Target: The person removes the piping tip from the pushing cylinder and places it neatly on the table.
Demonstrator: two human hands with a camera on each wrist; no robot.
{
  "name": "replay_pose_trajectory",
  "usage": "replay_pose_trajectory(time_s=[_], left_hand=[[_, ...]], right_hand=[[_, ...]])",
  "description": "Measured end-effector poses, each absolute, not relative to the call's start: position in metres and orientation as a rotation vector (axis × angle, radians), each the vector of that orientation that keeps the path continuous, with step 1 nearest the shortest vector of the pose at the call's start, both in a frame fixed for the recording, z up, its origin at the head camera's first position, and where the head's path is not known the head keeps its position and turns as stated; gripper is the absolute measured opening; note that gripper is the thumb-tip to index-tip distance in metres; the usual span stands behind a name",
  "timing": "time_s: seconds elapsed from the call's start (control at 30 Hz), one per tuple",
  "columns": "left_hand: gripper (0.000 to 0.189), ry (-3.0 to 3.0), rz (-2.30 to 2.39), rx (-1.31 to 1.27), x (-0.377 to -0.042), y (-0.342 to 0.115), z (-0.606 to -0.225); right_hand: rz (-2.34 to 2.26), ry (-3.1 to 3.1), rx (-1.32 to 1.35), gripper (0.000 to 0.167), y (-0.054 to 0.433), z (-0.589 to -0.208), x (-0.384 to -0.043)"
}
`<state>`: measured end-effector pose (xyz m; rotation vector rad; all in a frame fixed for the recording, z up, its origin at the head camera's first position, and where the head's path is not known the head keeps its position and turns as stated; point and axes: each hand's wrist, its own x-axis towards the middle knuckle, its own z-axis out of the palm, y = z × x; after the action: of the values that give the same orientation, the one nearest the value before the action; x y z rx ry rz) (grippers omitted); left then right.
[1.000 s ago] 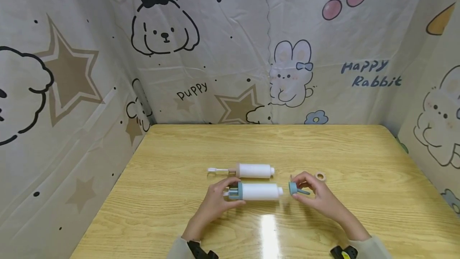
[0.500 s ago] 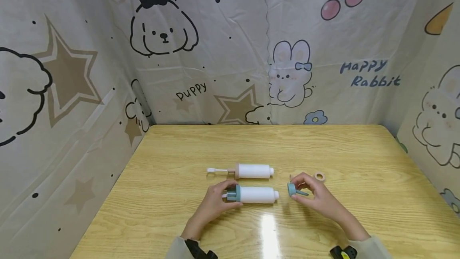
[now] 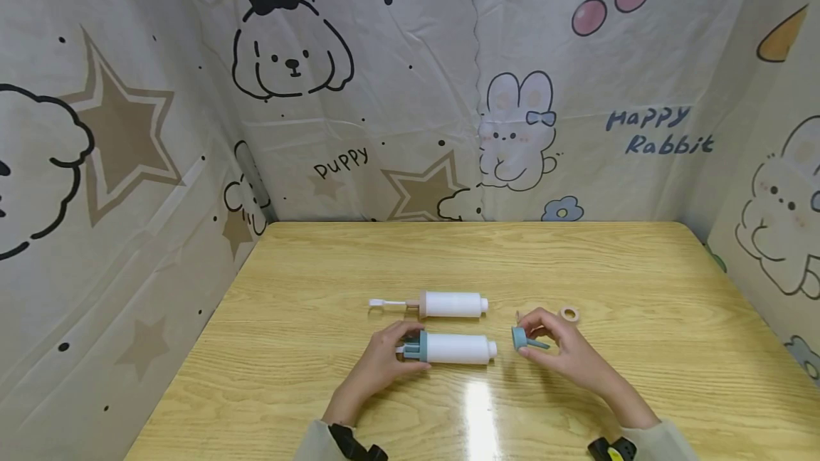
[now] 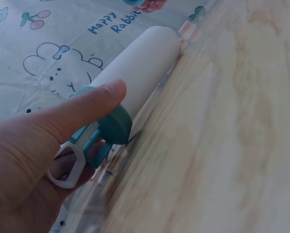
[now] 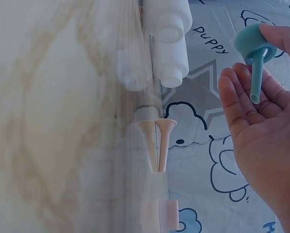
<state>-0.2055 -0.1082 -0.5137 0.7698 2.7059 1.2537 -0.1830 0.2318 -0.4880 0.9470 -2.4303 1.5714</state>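
Note:
My left hand (image 3: 382,354) grips the teal collar (image 3: 415,346) of a white plastic tube (image 3: 458,349), with the thumb along one side. The tube lies sideways, its short narrow neck (image 3: 492,349) pointing right. A white loop handle (image 4: 76,170) shows at the collar end in the left wrist view; whether the tube touches the table cannot be told. My right hand (image 3: 564,351) pinches a teal cap with a thin spout (image 5: 258,51), apart from the tube. The cap's wide end faces the neck, and its spout points right, toward the palm.
A second white tube (image 3: 453,304) with a beige collar lies behind the first, its white rod pulled out to the left. A small beige funnel-shaped piece (image 5: 166,141) stands behind my right hand. Farther right sits a beige ring (image 3: 569,314). Printed cloth (image 3: 384,91) borders the wooden table (image 3: 320,262).
My left hand has brought the white tube slightly left and nearer to me, widening the gap to the teal cap. My right hand has barely moved and still pinches the cap.

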Motion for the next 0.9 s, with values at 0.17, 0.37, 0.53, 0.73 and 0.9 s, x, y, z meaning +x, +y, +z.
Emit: replay_pose_trajectory(time_s=[0.17,0.37,0.53,0.73,0.9], left_hand=[[0.072,2.678,1.252,0.758,-0.205,-0.109,-0.512],[0.072,2.749,1.313,0.746,-0.201,-0.107,-0.507],[0.068,2.907,1.466,0.968,-0.200,-0.102,-0.504],[0.062,2.997,1.568,1.346,-0.203,-0.090,-0.503],[0.057,2.926,1.611,1.405,-0.202,-0.080,-0.502]], right_hand=[[1.567,-2.437,0.945,0.025,0.232,-0.488,-0.183],[1.569,-2.444,0.930,0.023,0.231,-0.487,-0.182],[1.568,-2.461,0.884,0.020,0.228,-0.486,-0.181],[1.573,-2.484,0.862,0.017,0.219,-0.485,-0.182],[1.592,-2.513,0.832,0.015,0.208,-0.484,-0.182]])
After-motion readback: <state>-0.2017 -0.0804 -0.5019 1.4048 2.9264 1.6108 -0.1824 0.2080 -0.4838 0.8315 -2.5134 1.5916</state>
